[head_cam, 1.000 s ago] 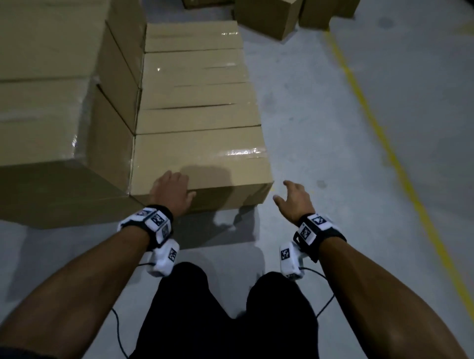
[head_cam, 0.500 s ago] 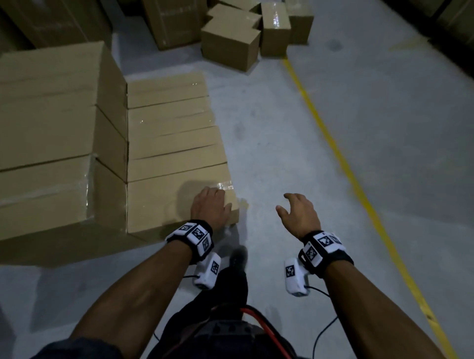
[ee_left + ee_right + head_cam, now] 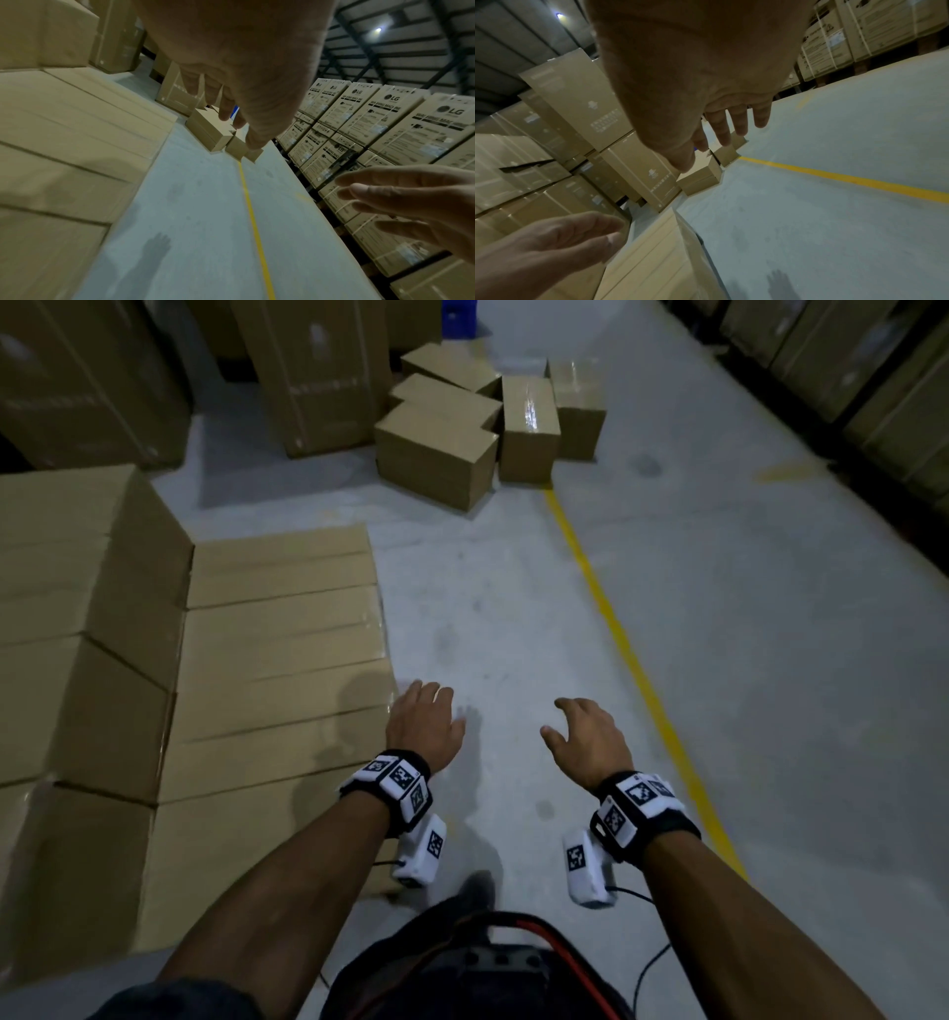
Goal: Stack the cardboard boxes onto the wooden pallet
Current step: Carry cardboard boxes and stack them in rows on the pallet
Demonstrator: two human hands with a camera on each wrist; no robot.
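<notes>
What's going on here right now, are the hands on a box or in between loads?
In between loads. Both the left hand and the right hand are empty, fingers relaxed, held out over the grey floor. The stacked boxes sit to the person's left, untouched. A loose pile of boxes lies ahead near the yellow floor line, likely the next pickup. The pallet itself isn't visible.

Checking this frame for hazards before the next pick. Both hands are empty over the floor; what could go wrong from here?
1. The loose boxes ahead lie jumbled and overlapping; pulling one may shift the others.
2. A cable trails from the wrist gear beside the legs and could snag.
3. The low stacked row sits close by the left hand; walking forward could clip its corner.
</notes>
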